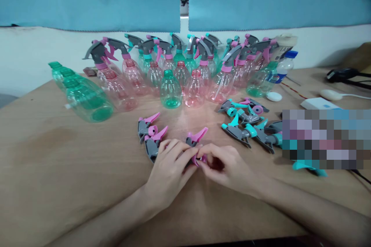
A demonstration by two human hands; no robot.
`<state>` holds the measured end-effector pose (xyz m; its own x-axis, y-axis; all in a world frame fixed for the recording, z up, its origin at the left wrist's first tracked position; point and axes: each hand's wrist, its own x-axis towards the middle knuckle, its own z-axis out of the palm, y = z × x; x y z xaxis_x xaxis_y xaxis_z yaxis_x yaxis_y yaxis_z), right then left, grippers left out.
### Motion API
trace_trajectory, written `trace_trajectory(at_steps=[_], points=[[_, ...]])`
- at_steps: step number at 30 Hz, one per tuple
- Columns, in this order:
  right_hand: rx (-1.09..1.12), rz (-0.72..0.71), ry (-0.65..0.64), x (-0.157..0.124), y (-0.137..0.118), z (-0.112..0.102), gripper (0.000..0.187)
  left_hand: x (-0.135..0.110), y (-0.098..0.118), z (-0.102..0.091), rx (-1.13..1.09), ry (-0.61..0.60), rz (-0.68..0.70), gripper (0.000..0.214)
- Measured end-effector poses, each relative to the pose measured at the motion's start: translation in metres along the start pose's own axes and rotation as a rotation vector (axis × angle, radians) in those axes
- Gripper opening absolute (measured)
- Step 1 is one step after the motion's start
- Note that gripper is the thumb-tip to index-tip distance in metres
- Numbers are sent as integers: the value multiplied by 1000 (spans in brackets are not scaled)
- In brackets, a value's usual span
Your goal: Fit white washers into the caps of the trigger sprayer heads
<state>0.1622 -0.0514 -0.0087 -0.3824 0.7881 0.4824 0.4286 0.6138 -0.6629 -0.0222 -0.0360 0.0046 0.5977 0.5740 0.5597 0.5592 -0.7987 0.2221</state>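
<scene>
Between my hands is a grey and pink trigger spray head, its pink collar turned toward me. My left hand is closed around the body of this head from the left. At the collar, the thumb and fingers of my right hand pinch the pink rim; whether something small sits between them is hidden. Just beyond my left hand lie more pink and grey spray heads, partly covered by it. Several teal and grey spray heads lie in a loose group to the right.
Behind stand rows of clear pink bottles and green bottles, many topped with spray heads. Green bottles lean at the left. A blue-capped bottle, a white mouse and a white box are at the right.
</scene>
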Motion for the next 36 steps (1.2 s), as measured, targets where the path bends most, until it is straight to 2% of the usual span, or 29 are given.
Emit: trace_trajectory(at_steps=[14,27,36], points=[[-141,25,29,0,-1,-5,9,3,1,-4,10,20,-23,17],[-108,-55,44,-2,-2,-4,18,1,0,-3,-10,26,-40,24],[-74,-28,12,2,-3,-9,16,2,1,-4,-23,29,-27,22]])
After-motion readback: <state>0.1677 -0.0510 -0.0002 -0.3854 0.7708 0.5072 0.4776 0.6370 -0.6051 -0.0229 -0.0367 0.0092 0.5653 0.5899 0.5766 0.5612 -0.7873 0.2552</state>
